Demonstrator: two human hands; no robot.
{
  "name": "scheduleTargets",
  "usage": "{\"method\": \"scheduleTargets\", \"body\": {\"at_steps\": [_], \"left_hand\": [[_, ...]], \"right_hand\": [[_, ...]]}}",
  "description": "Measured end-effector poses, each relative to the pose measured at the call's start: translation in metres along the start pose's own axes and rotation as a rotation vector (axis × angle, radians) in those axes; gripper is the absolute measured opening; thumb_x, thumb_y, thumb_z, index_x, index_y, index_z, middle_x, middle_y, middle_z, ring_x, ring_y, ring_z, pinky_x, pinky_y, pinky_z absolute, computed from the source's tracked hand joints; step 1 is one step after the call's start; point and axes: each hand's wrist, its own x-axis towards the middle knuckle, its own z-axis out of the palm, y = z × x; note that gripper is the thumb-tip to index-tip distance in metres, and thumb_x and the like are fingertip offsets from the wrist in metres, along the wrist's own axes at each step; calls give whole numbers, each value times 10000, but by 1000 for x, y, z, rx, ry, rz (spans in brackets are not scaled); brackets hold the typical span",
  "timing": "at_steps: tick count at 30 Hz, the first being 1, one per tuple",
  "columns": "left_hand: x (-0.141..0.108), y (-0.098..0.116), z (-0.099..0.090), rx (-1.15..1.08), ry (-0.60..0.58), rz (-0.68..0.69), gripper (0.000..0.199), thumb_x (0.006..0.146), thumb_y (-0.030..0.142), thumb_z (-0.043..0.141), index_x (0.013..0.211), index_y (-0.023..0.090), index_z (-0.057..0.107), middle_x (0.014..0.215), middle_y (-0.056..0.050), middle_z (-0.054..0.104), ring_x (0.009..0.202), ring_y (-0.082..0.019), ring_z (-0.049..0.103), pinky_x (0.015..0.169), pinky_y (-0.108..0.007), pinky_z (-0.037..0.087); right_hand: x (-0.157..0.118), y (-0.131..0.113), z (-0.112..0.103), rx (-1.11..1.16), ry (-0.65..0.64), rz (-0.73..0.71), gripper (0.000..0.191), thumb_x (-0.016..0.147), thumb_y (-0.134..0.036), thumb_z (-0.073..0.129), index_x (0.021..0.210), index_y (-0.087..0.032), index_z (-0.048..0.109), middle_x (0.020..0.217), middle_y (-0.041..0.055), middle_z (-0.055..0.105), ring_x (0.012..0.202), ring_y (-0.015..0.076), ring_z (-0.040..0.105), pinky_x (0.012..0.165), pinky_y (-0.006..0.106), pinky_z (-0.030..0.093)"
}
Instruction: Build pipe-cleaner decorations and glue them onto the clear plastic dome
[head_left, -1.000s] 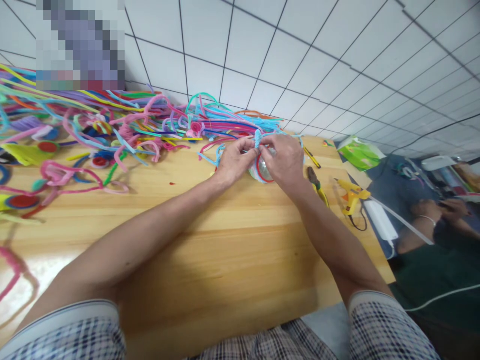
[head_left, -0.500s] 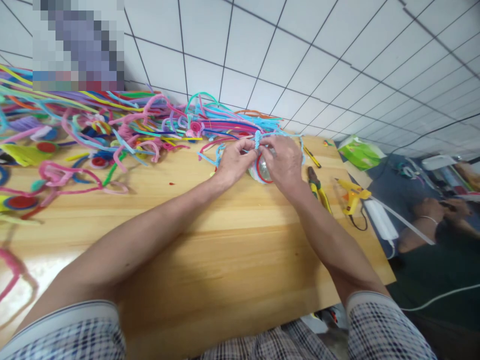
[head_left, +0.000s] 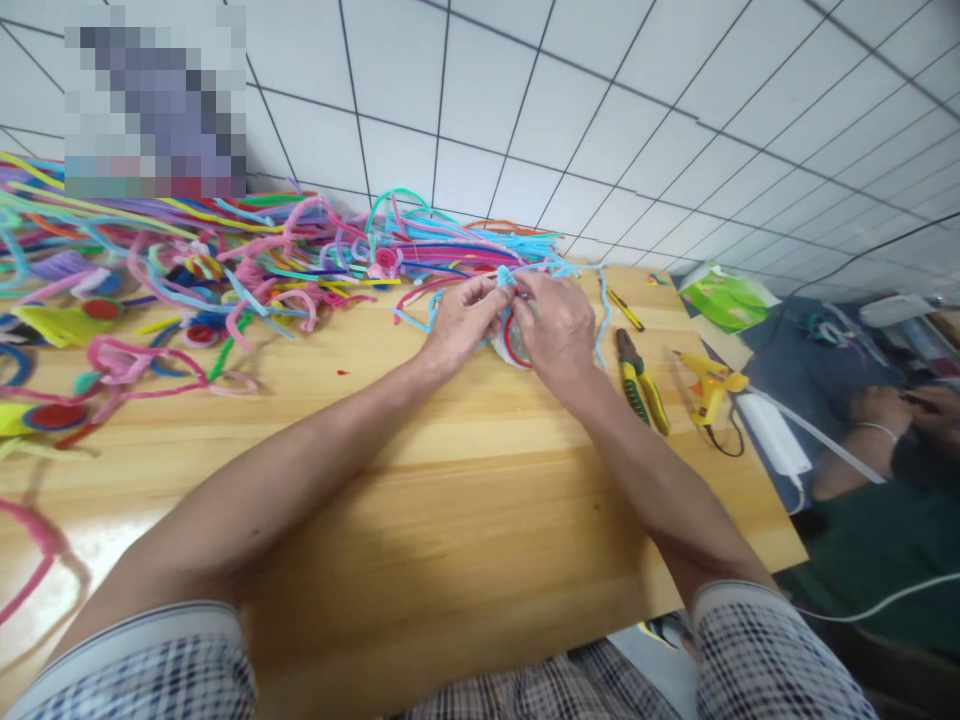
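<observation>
Near the far side of the wooden table (head_left: 420,500), my left hand (head_left: 463,325) pinches a light blue pipe cleaner (head_left: 505,275) between thumb and fingers. The pipe cleaner is coiled or twisted above the fingertips, and loose light blue lengths trail off to both sides. Close against it, my right hand (head_left: 562,325) has its fingers bent and pressed together on the same blue piece. Below the fingertips sits a round, clear-looking object (head_left: 516,345) ringed in red and pale fuzzy stems, partly covered by my right hand.
A heap of coloured pipe cleaners (head_left: 300,235) spreads along the back and left. To the right lie a yellow-handled pair of pliers (head_left: 641,385), a yellow cutter (head_left: 626,310), a yellow glue gun (head_left: 709,385) and a white power strip (head_left: 776,435). Another person's hand (head_left: 881,415) is at far right.
The coiled top of the blue pipe cleaner stood upright above my fingers; now it is lower and tilted left. My hands have shifted slightly and cover more of the round object.
</observation>
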Motion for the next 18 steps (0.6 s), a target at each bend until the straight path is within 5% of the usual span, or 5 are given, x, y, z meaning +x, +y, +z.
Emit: {"method": "scheduleTargets", "body": {"at_steps": [9, 18], "left_hand": [[-1, 5, -1, 66, 74, 27, 290, 923, 139, 695, 656, 197, 598, 565, 48, 586, 514, -89, 510, 532, -210, 421], [0, -2, -5, 150, 36, 85, 274, 948, 246, 744, 704, 200, 627, 581, 38, 602, 533, -103, 517, 543, -229, 411]], "right_hand": [[-6, -6, 1, 100, 0, 52, 288, 1073, -279, 663, 1349, -252, 742, 1252, 105, 864, 1181, 316, 786, 1114, 491, 588], [11, 26, -20, 295, -83, 72, 239, 1024, -272, 702, 1252, -256, 773, 1305, 93, 857, 1271, 312, 769, 1145, 487, 585]]}}
